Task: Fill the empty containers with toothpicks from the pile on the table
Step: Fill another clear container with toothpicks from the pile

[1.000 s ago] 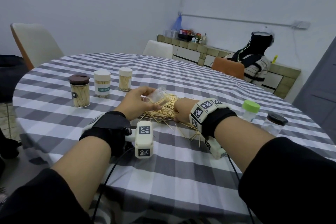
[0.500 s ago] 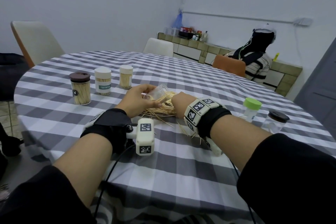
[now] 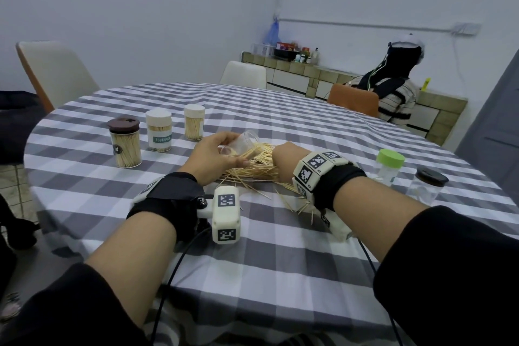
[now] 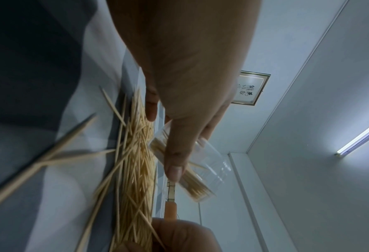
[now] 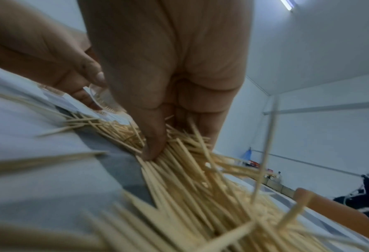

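While the left hand point(image 3: 216, 153) grips the clear container point(image 3: 243, 144) round its wall, thumb on the near side and fingers over the top, the container is tilted with its mouth to the right, over the left edge of the toothpick pile point(image 3: 252, 168). A partial bundle of toothpicks already lies inside it, seen in the left wrist view point(image 4: 195, 185).

Right hand point(image 3: 283, 160) is down in the pile, fingers curled into the toothpicks with the thumb point(image 5: 155, 136) pressing on them; looks like a pinch on a bunch, not a clean lift yet.

Handling, my read: container is light, thin, stiff plastic, probably slick. Hold mid-wall as now, moderate squeeze. Toothpicks weigh nothing, stiff, pointed, and scatter readily. Take a small aligned bunch at mid-length, feed it end-first.

Strays lie on the checked table point(image 3: 280, 233) near the right wrist.

Further out: three filled containers point(image 3: 158, 132) at far left; green-lidded jar point(image 3: 389, 167) and black-lidded jar point(image 3: 427, 187) at right, both apparently empty.
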